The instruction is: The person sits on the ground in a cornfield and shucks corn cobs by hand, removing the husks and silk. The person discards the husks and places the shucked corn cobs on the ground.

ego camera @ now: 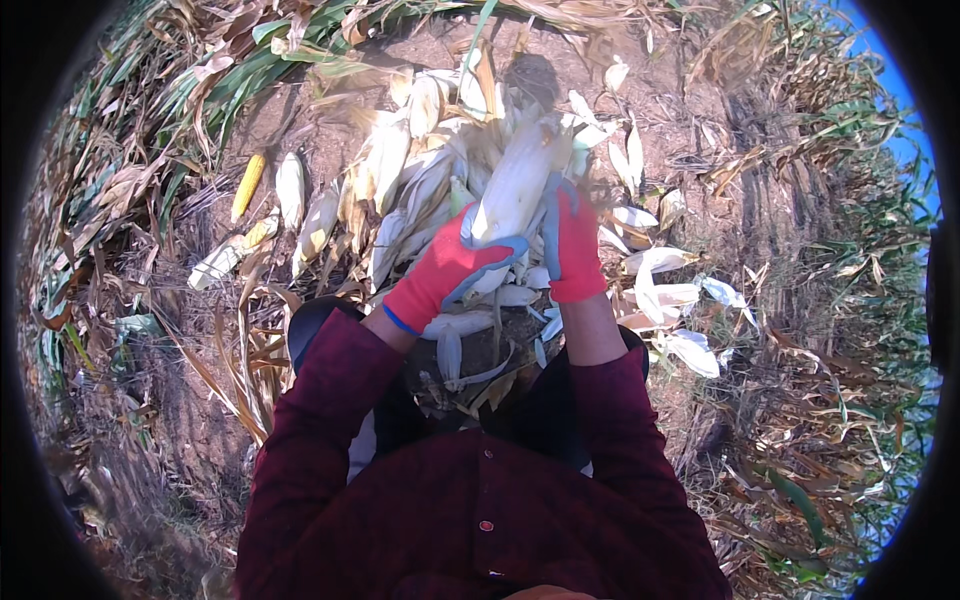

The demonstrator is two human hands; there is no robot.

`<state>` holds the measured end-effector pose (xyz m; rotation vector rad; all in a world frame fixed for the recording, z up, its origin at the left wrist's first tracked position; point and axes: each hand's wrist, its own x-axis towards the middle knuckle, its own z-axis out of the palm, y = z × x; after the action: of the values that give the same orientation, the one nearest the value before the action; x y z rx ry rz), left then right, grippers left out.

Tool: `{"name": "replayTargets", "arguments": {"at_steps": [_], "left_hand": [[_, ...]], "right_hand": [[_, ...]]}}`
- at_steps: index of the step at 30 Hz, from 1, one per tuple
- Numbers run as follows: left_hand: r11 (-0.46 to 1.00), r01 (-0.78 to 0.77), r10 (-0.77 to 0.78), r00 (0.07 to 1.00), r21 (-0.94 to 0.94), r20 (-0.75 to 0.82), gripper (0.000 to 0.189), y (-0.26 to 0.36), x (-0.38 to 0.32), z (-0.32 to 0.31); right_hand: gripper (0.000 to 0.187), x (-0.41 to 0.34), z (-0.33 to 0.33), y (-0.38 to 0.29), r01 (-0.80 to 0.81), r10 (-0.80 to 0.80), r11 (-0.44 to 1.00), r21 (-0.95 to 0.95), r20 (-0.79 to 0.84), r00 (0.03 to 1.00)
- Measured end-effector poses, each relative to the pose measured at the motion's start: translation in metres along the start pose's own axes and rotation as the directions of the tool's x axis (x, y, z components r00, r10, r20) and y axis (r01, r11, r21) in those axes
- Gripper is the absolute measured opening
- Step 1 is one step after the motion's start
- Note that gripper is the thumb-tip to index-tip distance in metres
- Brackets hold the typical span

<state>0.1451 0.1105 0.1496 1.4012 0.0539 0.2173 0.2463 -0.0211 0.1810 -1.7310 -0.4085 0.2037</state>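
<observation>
Both hands wear red work gloves with grey coated palms. My left hand [469, 255] grips the lower end of an ear of corn in its pale husk [514, 184], which points up and slightly right. At its right side is my right hand [574, 232], fingers against the husk; how firmly they hold it is hidden. Beneath and beyond lies a heap of corn ears in dry husks [390, 161]. A bare yellow corn cob [248, 186] rests on the soil to the left, near a partly husked ear [259, 232] with yellow kernels showing.
Loose husk leaves [660, 289] are scattered on the right. Cut corn stalks with green and dry leaves [247, 75] lie at the upper left. Standing plants [862, 225] line the right rim. My knees flank more husks on the ground [450, 352].
</observation>
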Motion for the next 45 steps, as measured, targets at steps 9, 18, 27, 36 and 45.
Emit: {"name": "replayTargets", "arguments": {"at_steps": [9,18,27,36,45], "left_hand": [[0.756,0.208,-0.126,0.977,-0.621,0.174,0.064,0.016,0.003,0.004],[0.643,-0.045,-0.192,0.957,-0.765,-0.218,0.042,-0.009,0.030,-0.017],[0.466,-0.077,-0.221,0.955,-0.881,-0.200,0.036,-0.011,0.033,-0.028],[0.663,-0.099,-0.100,0.971,-0.742,-0.218,0.047,-0.001,0.021,-0.011],[0.537,-0.099,-0.269,0.921,-0.838,-0.281,0.037,-0.007,0.030,-0.030]], "right_hand": [[0.026,-0.004,-0.010,-0.012,-0.159,0.065,0.573,0.804,0.148,0.987],[0.044,0.004,-0.036,-0.001,0.028,-0.051,0.666,0.746,0.008,0.999],[0.052,-0.005,-0.001,-0.006,-0.215,-0.058,0.679,0.702,0.343,0.938],[0.030,-0.013,0.032,-0.001,-0.278,0.203,0.863,0.421,0.214,0.955],[0.026,-0.029,0.055,-0.010,-0.155,0.062,0.595,0.788,0.147,0.987]]}}
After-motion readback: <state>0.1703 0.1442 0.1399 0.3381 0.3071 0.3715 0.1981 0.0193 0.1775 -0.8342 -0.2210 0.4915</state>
